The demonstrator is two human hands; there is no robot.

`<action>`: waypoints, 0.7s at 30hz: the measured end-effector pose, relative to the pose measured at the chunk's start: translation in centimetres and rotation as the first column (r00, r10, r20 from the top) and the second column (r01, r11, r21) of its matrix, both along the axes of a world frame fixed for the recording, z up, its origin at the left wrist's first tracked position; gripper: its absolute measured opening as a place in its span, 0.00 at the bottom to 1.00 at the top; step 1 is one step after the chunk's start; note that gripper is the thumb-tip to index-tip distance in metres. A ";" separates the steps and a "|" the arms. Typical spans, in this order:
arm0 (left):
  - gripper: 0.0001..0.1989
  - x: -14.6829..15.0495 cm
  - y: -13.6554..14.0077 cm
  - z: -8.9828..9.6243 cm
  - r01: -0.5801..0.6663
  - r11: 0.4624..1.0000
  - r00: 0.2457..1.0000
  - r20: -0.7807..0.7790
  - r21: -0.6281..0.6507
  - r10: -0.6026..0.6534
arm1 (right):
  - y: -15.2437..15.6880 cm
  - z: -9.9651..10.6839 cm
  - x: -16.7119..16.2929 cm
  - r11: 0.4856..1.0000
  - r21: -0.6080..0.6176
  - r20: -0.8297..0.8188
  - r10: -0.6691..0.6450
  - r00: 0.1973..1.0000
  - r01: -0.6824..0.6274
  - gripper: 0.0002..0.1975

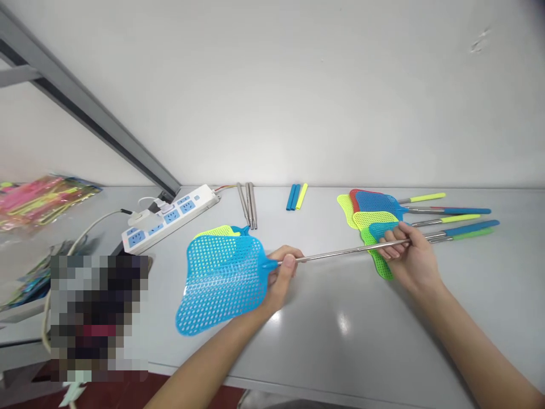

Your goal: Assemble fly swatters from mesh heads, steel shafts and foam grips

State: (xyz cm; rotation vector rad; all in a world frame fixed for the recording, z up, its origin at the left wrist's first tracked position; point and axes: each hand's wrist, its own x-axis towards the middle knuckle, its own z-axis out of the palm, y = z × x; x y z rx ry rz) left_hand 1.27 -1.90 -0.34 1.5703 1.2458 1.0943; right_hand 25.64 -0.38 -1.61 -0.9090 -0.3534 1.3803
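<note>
Held in both hands, with left hand wrapped around the neck end, thumb laid along it, and right hand pinching near the far end, fingers curled in: a blue fly-swatter head on a thin metal rod. Raised over a grey tabletop, in front of the body, head pointing left, with long axis running crosswise and slanting slightly away from the body toward the right end. Already joined, head to rod, and seemingly drawn out long; no coloured grip to be made out for certain on this one, and impossible to tell whether pinched right at the tip. Just beyond the held head, partly covered by it: a yellow head and another blue head. Farther back, lying loose: metal tubes, two blue sleeves and a yellow sleeve, so apparently left to be fitted. To the right, partly behind right hand: fanned swatters with coloured grips, around six, to all appearances complete. Judging by these, more than half done. Off to the left: a white power strip and bagged goods.
</note>
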 end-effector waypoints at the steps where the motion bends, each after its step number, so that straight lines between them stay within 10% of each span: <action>1: 0.21 -0.1 0.1 -0.2 0.016 0.999 0.999 0.027 0.048 -0.018 | -0.1 0.1 -0.4 1.000 0.003 -0.001 0.026 1.000 -0.026 0.19; 5: 0.18 0.0 0.5 -0.8 0.103 0.987 0.991 0.077 0.127 -0.113 | -0.7 0.5 -2.8 0.984 0.001 -0.015 0.176 0.984 -0.176 0.18; 11: 0.23 0.4 1.0 -0.3 0.173 0.982 0.982 0.097 -0.080 -0.165 | -2.0 0.8 -5.6 0.915 -0.022 0.005 0.402 0.915 -0.402 0.18; 21: 0.26 0.0 2.0 -0.3 0.022 0.994 0.960 0.278 -0.111 0.010 | -1.5 -0.1 -4.5 0.935 0.013 0.063 0.353 0.934 -0.354 0.20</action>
